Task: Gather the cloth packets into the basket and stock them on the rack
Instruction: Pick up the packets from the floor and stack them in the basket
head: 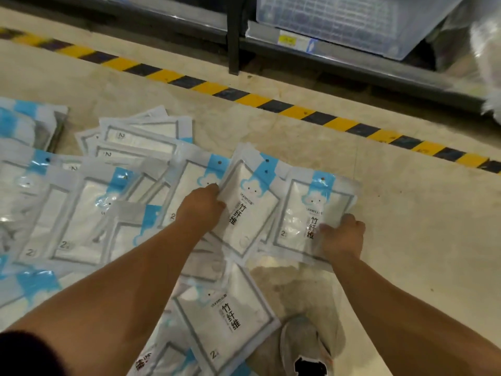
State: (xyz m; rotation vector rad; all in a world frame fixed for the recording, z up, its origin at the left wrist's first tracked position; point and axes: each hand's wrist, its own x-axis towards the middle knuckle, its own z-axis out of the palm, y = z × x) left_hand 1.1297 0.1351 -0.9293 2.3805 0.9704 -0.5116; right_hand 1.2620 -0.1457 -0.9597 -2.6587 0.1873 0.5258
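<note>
Several white cloth packets with blue header tabs lie scattered and overlapping on the floor, from the left edge to the middle. My left hand (pixel 202 204) grips the left edge of a middle packet (pixel 250 210), fingers curled over its rim. My right hand (pixel 343 234) pinches the lower right side of the rightmost packet (pixel 301 215), thumb on top. Another packet (pixel 225 321) lies nearer to me, between my forearms. No basket is in view.
A yellow-and-black hazard stripe (pixel 252 100) runs diagonally across the beige floor. Behind it stands the dark metal rack (pixel 233 36) with a clear plastic crate (pixel 352 20) on its lowest shelf. My shoe (pixel 306 346) is at the bottom. Bare floor lies to the right.
</note>
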